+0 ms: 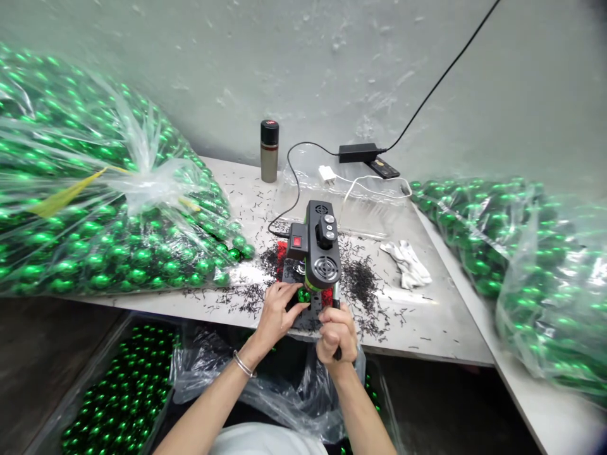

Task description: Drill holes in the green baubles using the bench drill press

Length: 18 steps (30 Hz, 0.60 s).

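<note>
A black tabletop machine (324, 243) with a red switch and round vents stands near the front edge of the table. Under its head, my left hand (279, 309) pinches a shiny green ball (303, 295) between thumb and fingers. A silver bangle circles that wrist. To the right, my right hand (338, 333) is wrapped around the black lever handle (336, 304) of the machine. Red material shows on the base at both sides. Dark short scraps (360, 281) lie scattered around the machine.
Clear bags of green balls (109, 221) fill the left side, and more bags (512, 253) stand at right. Behind the machine are a tumbler (269, 151), a black power adapter (358, 152) and a white charger (327, 174). White gloves (406, 264) lie at right. Below sits an open bag of balls (123, 392).
</note>
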Available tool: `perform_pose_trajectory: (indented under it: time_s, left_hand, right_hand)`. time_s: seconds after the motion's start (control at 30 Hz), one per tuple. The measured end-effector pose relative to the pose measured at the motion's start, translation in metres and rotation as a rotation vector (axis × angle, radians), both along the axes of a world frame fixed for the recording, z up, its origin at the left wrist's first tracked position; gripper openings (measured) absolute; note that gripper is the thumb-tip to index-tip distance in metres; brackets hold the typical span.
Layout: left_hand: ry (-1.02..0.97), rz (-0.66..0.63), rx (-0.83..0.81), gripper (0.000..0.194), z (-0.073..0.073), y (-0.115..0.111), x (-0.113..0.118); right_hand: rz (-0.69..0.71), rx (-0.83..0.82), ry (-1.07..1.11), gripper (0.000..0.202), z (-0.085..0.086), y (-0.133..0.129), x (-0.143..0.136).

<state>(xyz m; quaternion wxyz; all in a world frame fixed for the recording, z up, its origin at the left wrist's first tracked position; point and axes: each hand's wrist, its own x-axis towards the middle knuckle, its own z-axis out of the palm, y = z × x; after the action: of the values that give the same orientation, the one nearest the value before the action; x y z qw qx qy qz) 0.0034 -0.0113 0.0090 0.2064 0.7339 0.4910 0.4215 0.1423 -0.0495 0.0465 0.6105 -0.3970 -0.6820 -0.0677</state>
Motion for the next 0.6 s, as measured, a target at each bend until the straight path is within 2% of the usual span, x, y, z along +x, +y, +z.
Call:
perform_pose_trajectory:
  time_s: [0.17, 0.3, 0.4, 0.5, 0.6]
  left_hand:
    - [-0.016, 0.003, 0.009, 0.027, -0.001, -0.001, 0.000]
    - [-0.029, 0.001, 0.000, 0.026, -0.002, -0.001, 0.001]
    - [-0.050, 0.014, -0.004, 0.027, -0.002, 0.002, 0.002]
    - [-0.088, 0.040, 0.001, 0.028, -0.001, 0.002, 0.002]
    - [-0.120, 0.073, 0.026, 0.031, 0.003, -0.014, -0.007]
  right_hand:
    - [-0.018, 0.021, -0.075, 0.027, -0.007, 0.004, 0.002]
    - [0.014, 0.008, -0.135, 0.028, -0.001, 0.004, 0.004]
    - [0.036, -0.036, -0.045, 0.029, 0.021, 0.000, 0.003]
    - [0.058, -0.088, 0.052, 0.025, 0.054, -0.004, 0.000]
    - [0.060, -0.181, 0.110, 0.025, 0.082, -0.005, -0.002]
